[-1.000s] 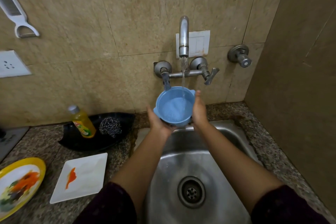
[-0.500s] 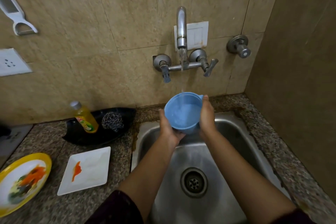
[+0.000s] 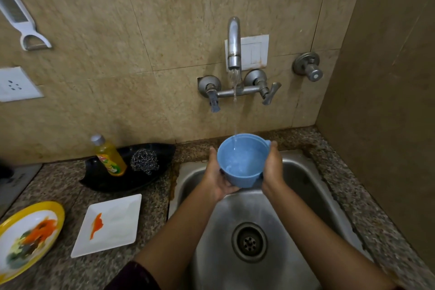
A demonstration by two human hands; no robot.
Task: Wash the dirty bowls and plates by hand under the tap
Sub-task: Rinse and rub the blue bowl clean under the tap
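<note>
Blue bowl (image 3: 242, 160) at centre frame, over sink (image 3: 306, 183), catching tap (image 3: 234, 42) stream. Left hand (image 3: 215, 179) and right hand (image 3: 273, 167) grip its sides. Rinse under way. Stained white square plate (image 3: 113, 226) and yellow-rimmed plate (image 3: 28, 238) at lower left look unwashed.

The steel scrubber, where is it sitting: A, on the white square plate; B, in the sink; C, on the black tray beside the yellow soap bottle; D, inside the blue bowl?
C: the steel scrubber lies on the black tray, right beside the yellow soap bottle.
</note>
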